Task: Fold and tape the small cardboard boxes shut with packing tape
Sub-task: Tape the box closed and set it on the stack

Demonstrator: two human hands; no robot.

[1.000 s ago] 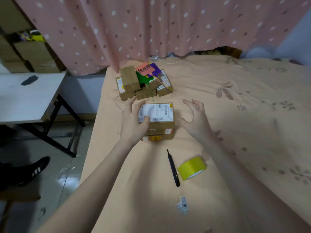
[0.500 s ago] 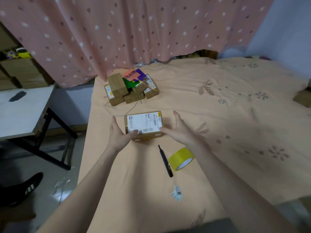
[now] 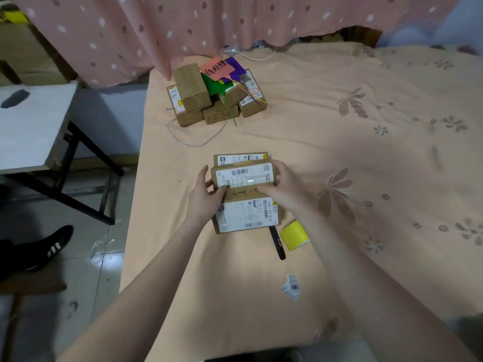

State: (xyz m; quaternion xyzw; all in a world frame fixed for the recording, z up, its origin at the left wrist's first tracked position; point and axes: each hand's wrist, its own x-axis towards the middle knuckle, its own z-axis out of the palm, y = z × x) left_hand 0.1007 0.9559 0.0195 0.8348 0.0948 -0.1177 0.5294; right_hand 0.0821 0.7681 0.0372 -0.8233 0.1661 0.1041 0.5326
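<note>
I hold a small cardboard box (image 3: 244, 180) with a white shipping label, tilted up above the bed. My left hand (image 3: 206, 195) grips its left end and my right hand (image 3: 281, 188) grips its right end. Behind it lies another labelled box (image 3: 239, 158) flat on the bed. In front of it lies a third box (image 3: 248, 215), label up. A yellow roll of packing tape (image 3: 294, 235) lies just right of my right wrist, beside a black knife (image 3: 277, 242).
A pile of several small boxes (image 3: 209, 100) with coloured paper tags sits farther back on the peach bedsheet (image 3: 366, 152). A white cable (image 3: 188, 138) loops in front of it. A torn label scrap (image 3: 291, 286) lies near me. A white folding table (image 3: 28, 126) stands left.
My right hand has closed onto the box's right end, and both hands have lifted and tilted the top box toward me, uncovering the boxes under it. The camera has moved closer.
</note>
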